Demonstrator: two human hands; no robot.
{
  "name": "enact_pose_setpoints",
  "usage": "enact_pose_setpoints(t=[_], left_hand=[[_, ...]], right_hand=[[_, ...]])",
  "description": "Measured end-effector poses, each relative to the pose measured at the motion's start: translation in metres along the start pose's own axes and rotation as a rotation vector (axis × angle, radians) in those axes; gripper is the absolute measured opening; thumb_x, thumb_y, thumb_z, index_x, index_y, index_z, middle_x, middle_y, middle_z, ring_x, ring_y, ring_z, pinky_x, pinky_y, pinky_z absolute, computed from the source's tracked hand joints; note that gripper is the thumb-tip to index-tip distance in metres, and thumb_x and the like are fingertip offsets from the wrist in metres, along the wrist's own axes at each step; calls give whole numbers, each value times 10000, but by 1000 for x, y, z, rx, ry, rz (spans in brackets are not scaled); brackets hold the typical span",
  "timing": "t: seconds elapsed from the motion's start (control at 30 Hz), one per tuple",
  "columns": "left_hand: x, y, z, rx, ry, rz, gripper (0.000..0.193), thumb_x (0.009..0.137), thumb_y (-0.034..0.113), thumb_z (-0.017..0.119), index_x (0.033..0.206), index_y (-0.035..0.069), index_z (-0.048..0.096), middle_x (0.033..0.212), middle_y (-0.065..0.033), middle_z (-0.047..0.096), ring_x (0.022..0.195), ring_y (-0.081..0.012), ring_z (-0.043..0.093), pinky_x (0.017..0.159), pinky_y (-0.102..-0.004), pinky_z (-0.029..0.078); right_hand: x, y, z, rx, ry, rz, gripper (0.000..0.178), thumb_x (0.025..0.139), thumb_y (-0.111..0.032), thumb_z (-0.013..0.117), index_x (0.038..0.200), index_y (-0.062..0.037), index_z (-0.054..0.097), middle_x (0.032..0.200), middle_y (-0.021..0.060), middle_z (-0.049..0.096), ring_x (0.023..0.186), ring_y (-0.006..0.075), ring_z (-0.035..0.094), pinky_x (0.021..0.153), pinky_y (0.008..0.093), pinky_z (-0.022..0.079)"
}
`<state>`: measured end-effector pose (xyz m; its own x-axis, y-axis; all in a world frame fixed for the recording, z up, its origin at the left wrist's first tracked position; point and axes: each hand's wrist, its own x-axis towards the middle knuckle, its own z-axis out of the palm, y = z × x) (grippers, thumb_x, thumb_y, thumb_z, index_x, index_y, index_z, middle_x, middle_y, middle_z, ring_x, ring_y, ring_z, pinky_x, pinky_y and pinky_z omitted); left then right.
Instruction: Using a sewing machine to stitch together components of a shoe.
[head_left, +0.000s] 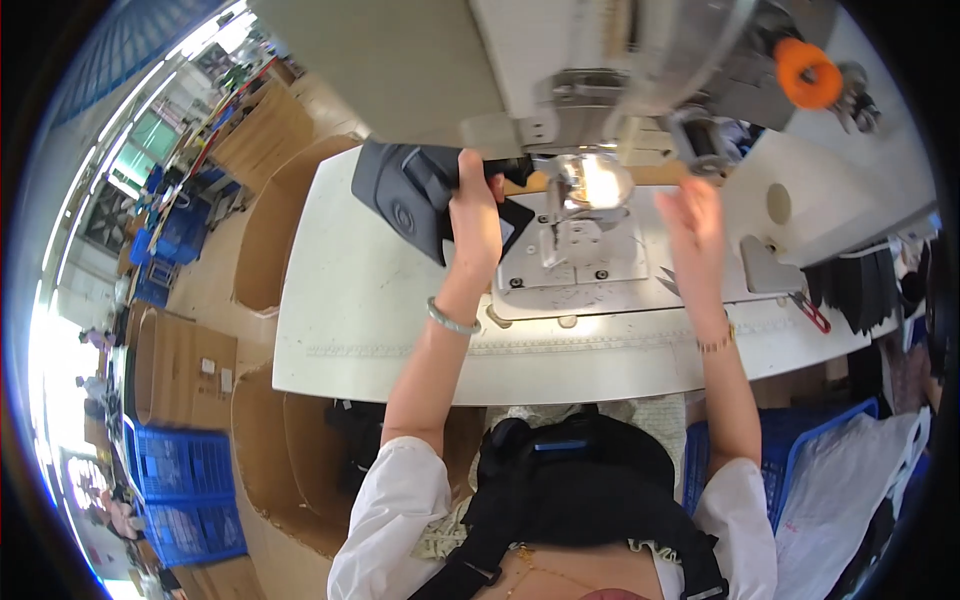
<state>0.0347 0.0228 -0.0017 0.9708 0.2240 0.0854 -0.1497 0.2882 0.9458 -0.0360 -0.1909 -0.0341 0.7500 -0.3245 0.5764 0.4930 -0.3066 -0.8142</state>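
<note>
My left hand (476,205) grips a dark grey fabric piece (410,192) and holds it at the left of the sewing machine's needle area (588,190). The piece lies partly on the white table (350,300) and partly on the metal needle plate (580,262). My right hand (695,225) hovers to the right of the needle with its fingers spread, holding nothing. A lamp lights the presser foot between my hands.
The sewing machine body (620,50) carries an orange spool (806,72) at the upper right. Red-handled scissors (812,312) and dark fabric pieces (860,285) lie at the table's right. Cardboard boxes (270,230) and blue crates (185,490) stand at the left.
</note>
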Motion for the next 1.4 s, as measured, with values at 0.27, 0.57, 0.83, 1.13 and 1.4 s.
enact_pose_setpoints(t=[0.27,0.57,0.83,1.13,1.4], left_hand=[[9,-22,48,-108,-357,-16,348,880,295,418,1012,-19,488,940,-64,541,815,-130,518,709,-278,450],[-2,-6,37,-155,-405,9,282,870,189,429,1099,30,471,1035,-72,551,920,-197,556,807,-350,460],[-20,5,43,-281,-364,-23,263,888,198,401,1092,54,482,1026,-54,550,915,-174,538,770,-325,447],[-28,3,37,23,-271,124,187,878,206,380,848,52,483,684,-44,518,565,-126,476,494,-254,386],[-26,4,32,61,-317,100,231,877,213,359,786,38,480,619,-58,509,488,-130,463,463,-251,363]], right_hand=[[61,-1,34,-117,-385,43,567,724,-105,644,1223,-88,374,1050,67,498,723,179,544,614,290,458],[61,-14,35,-74,-69,-374,180,716,-34,531,884,-66,585,921,46,566,700,244,574,613,310,463],[50,-21,24,-390,-117,-518,249,674,-11,533,895,-85,620,941,24,593,654,211,591,586,301,475],[44,-25,18,-333,-113,-613,401,617,68,471,955,-90,618,904,65,617,702,230,593,630,296,493],[46,-32,13,-374,-177,-544,391,618,62,477,939,-104,626,872,48,620,689,222,588,614,296,484]])
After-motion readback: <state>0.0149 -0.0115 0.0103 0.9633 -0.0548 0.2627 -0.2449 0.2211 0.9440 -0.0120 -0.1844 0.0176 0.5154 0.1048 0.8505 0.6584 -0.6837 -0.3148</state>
